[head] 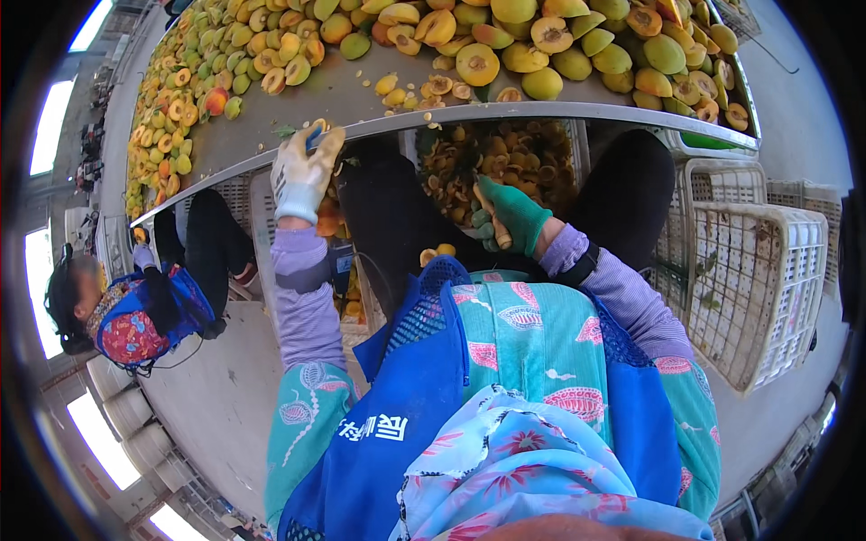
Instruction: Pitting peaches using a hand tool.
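Observation:
My left hand point(306, 162), in a white glove with a bit of blue at the fingers, is at the metal table's near rim point(379, 126); a small piece of yellow fruit point(320, 124) shows at its fingertips. In a green glove, my right hand point(511, 213) grips a wooden-handled tool point(492, 215) above my lap; the tool's working end is not clear. Whole and halved yellow-green stone fruit point(477, 65) cover much of the table. Below its rim, between my knees, a crate holds many fruit pieces point(521, 159). Two more pieces point(436, 253) lie on my lap.
White plastic crates point(758, 284) stand on the floor at the right. At the left, a co-worker point(149, 308) sits at the same table with fruit at a gloved hand. More fruit point(353, 297) is in a container beside my left forearm. White tubs point(128, 412) stand farther off.

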Demonstrator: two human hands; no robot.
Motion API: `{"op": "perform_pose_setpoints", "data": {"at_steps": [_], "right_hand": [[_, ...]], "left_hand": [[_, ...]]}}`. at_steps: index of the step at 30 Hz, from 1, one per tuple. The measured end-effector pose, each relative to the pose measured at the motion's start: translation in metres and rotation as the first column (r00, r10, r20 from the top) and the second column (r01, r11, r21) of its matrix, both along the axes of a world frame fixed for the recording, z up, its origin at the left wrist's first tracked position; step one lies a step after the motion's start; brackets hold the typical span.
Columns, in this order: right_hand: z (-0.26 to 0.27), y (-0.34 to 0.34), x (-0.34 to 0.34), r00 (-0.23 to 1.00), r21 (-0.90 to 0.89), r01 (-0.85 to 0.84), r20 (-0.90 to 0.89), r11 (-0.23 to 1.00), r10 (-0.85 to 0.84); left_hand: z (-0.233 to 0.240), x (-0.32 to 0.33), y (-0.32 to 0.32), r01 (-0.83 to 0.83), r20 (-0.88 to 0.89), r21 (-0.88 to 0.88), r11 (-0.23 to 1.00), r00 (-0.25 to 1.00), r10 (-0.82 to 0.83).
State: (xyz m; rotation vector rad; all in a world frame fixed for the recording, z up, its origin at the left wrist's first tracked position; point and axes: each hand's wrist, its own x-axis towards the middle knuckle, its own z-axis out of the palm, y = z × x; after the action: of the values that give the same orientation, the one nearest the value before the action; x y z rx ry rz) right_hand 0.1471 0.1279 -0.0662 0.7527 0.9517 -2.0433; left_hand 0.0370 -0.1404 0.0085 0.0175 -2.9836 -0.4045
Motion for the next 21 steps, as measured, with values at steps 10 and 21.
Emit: {"op": "perform_pose_setpoints", "data": {"at_steps": [10, 21], "right_hand": [[0.055, 0.035, -0.038, 0.794, 0.386, 0.435, -0.590, 0.814, -0.145], [0.042, 0.005, -0.041, 0.646, 0.586, 0.448, -0.734, 0.675, 0.208]], "left_hand": [[-0.018, -0.063, 0.213, 0.410, 0.252, -0.161, 0.898, 0.896, -0.365], [-0.019, -0.007, 0.158, 0.104, -0.047, 0.982, 0.156, 0.942, -0.333]]}}
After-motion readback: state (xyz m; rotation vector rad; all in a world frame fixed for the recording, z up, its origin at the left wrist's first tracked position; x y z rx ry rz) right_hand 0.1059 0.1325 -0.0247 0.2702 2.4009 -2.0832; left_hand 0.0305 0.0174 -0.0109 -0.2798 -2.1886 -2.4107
